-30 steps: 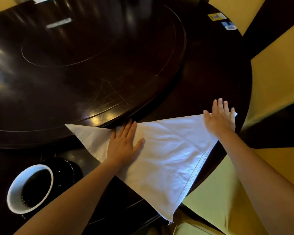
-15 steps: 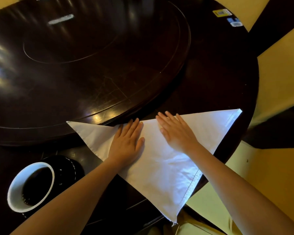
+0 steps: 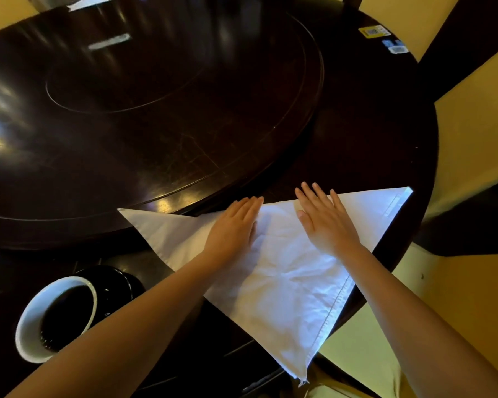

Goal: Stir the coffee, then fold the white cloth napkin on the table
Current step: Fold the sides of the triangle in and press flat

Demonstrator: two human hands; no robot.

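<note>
Head view: we press our left hand (image 3: 234,225) and right hand (image 3: 325,222) flat, fingers spread, on the creased white napkin (image 3: 276,285), a triangle near the glossy dark table's (image 3: 371,133) edge; cup (image 3: 32,320) sits left.

A round, dark, glossy bench (image 3: 385,133) fills most of the room in front. On it sits a big raised turntable (image 3: 156,124) of the same dark wood, with a thin ring scored near its middle and window light glinting off its scratched top. At the far right edge of the bench lie a yellow sticker (image 3: 374,31) and, just beside it, a small blue-and-white one (image 3: 395,47). The floor (image 3: 477,145) beyond is yellow with wide dark bands.
</note>
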